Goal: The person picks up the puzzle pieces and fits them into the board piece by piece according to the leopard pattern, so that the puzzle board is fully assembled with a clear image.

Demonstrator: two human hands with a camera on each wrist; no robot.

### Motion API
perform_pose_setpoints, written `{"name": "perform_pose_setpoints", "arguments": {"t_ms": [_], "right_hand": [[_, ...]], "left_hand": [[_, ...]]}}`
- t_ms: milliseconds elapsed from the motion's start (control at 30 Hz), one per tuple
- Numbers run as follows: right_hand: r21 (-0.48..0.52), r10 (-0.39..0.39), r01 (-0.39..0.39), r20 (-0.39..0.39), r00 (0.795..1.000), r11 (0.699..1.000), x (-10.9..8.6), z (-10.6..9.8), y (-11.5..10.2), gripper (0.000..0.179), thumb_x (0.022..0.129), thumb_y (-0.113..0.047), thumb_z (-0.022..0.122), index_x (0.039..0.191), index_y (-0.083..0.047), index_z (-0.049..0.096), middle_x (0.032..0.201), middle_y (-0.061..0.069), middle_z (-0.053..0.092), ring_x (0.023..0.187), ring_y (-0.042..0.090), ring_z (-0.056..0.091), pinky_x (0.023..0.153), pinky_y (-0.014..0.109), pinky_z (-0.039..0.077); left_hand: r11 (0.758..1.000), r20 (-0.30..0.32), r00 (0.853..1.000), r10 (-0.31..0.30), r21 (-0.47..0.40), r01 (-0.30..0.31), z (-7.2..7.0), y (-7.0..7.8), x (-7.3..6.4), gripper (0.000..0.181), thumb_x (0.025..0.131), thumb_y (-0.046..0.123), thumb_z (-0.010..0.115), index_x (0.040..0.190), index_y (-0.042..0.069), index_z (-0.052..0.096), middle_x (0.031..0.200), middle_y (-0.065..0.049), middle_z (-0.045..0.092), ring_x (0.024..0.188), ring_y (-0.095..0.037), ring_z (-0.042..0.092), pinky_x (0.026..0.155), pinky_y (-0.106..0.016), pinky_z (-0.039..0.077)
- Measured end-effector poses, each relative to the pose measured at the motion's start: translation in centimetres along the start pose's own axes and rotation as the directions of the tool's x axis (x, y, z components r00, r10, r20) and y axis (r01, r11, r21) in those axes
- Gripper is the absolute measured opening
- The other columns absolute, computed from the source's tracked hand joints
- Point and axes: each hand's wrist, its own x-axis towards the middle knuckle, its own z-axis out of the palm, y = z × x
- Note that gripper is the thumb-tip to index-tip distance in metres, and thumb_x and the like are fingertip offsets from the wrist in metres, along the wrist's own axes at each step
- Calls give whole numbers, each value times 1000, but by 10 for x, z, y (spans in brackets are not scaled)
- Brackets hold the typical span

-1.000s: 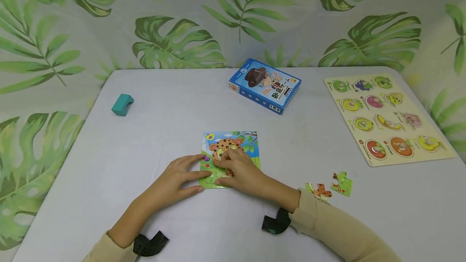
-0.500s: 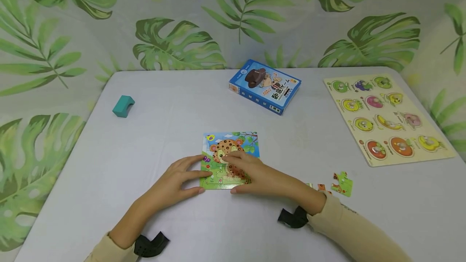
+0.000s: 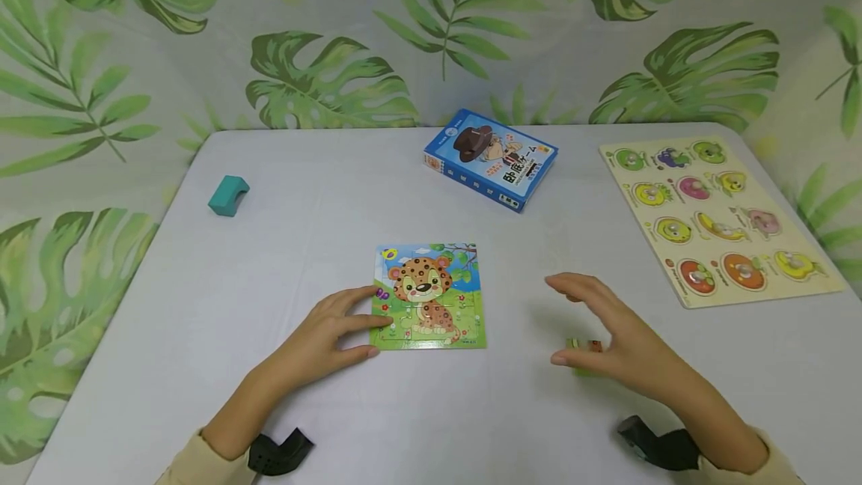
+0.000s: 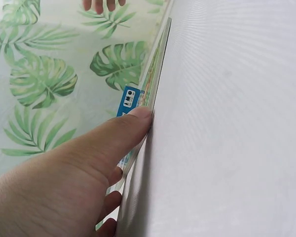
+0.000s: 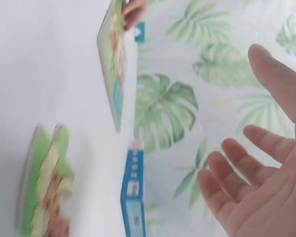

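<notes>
A square jigsaw puzzle (image 3: 439, 304) with a spotted leopard cub lies flat mid-table. My left hand (image 3: 330, 329) rests at its left edge, fingertips touching the border; in the left wrist view the thumb (image 4: 123, 129) lies along the board's edge. Right of the puzzle, my right hand (image 3: 629, 346) hovers with thumb and fingers spread apart, holding nothing. Beneath it lies a loose puzzle piece (image 5: 49, 190), green with orange spots, mostly covered by the hand in the head view. Another piece seen earlier is hidden there now.
A blue card-game box (image 3: 490, 159) lies behind the puzzle. At the right is a wooden fruit peg board (image 3: 727, 275). A teal arch-shaped block (image 3: 225, 197) sits at the left back. Leaf-patterned cloth (image 3: 444, 36) hangs behind the table.
My right hand has lifted off the puzzle and moved right to above the loose pieces, its fingers spreading. The whole cub picture is uncovered. My left hand stays in place.
</notes>
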Motion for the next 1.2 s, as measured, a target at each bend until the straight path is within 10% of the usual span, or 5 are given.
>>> {"name": "perform_pose_setpoints", "arguments": {"t_ms": [333,1200], "right_hand": [[21,-31,34,-128,991,999,-42,-5,29,86,57,3,81,132,-3,40,127,0,43,111,5,39,87,11,31],[-91,31,-34,-40,999,995,-60,9,73,72,63,-12,80,127,-7,48,115,5,56,104,-4,44,87,4,29]], "left_hand": [[1000,-5,1000,2,6,-2,1,-1,0,39,78,37,68,115,28,63,139,-6,35,124,-29,32,99,-48,24],[1000,23,1000,-12,2,12,0,-1,0,40,78,36,68,117,28,62,139,-5,35,125,-27,31,100,-46,22]]}}
